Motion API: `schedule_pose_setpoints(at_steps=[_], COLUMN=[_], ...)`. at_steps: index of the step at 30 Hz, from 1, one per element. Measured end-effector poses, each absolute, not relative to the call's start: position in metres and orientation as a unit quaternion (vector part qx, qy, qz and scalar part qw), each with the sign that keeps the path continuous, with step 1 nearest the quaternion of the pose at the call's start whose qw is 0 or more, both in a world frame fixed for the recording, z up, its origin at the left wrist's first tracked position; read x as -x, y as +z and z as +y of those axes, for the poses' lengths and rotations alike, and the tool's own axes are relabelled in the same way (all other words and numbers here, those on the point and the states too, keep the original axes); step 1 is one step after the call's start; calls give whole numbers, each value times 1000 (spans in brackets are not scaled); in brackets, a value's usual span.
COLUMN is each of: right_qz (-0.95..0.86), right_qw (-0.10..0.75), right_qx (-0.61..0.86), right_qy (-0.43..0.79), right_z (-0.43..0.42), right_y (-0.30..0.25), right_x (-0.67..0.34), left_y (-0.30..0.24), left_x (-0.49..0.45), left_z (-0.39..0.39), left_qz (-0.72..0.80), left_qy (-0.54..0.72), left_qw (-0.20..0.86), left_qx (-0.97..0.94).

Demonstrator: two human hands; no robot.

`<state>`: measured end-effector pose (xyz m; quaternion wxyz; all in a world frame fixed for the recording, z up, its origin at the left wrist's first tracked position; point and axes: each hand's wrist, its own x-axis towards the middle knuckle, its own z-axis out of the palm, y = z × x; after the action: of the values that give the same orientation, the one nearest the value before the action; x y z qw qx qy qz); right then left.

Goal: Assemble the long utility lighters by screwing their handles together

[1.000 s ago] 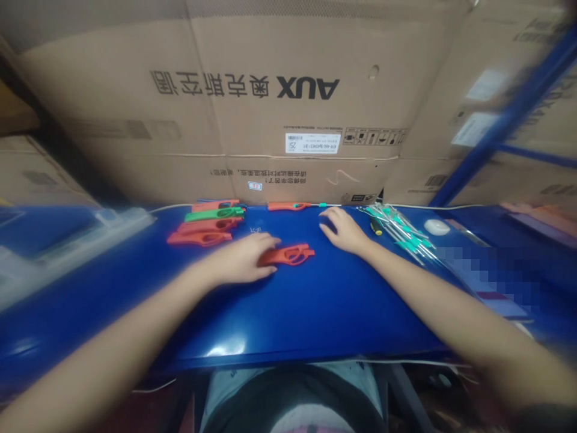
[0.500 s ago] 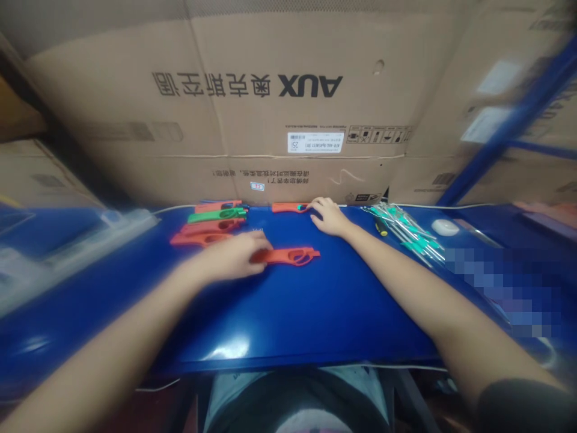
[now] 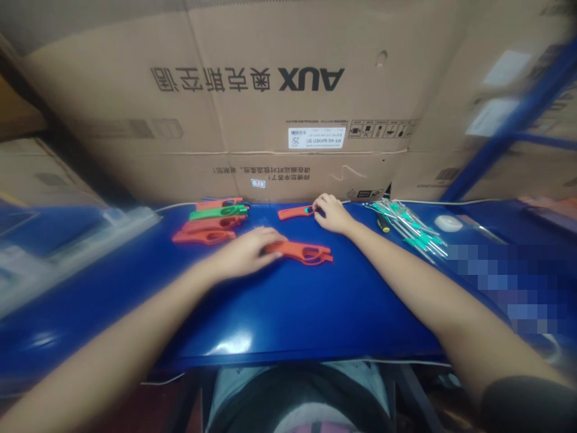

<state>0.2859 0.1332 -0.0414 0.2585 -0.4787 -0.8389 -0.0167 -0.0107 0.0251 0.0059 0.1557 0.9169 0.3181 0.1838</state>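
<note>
My left hand [image 3: 252, 251] is closed round the rear end of an orange utility-lighter handle [image 3: 309, 252], whose trigger opening points right. The handle is low over the blue table [image 3: 288, 313]. Farther back, my right hand [image 3: 332, 213] is closed on the right end of another orange lighter [image 3: 293, 213]. A green piece shows in that lighter's opening; its far end is hidden by my fingers. To the left lies a row of several lighter handles: red-orange ones [image 3: 205, 234] in front and a green one [image 3: 219, 211] behind.
A bundle of metal rods with green parts [image 3: 412, 231] lies right of my right arm, with a black-and-yellow screwdriver handle [image 3: 383, 224] beside it. Farther right is a round white object [image 3: 448, 224]. A cardboard wall [image 3: 252, 120] stands along the table's back edge.
My left hand has moved slightly right with its orange handle. The lighter at my right hand has turned, its left end coming a little away from the cardboard.
</note>
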Motion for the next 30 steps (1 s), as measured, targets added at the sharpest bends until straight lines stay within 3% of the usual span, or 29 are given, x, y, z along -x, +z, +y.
schedule_pose_setpoints(at_steps=[16, 30], right_qz=[-839, -841], right_qw=[256, 257], right_qx=[479, 475], right_qy=[-18, -20], right_z=[136, 137], right_y=[-44, -44], right_x=[-287, -288], left_y=[-22, -7], left_x=[10, 6], left_z=[41, 29], left_qz=[286, 311], left_qy=[198, 203], left_qw=[168, 170], left_qx=[-922, -913])
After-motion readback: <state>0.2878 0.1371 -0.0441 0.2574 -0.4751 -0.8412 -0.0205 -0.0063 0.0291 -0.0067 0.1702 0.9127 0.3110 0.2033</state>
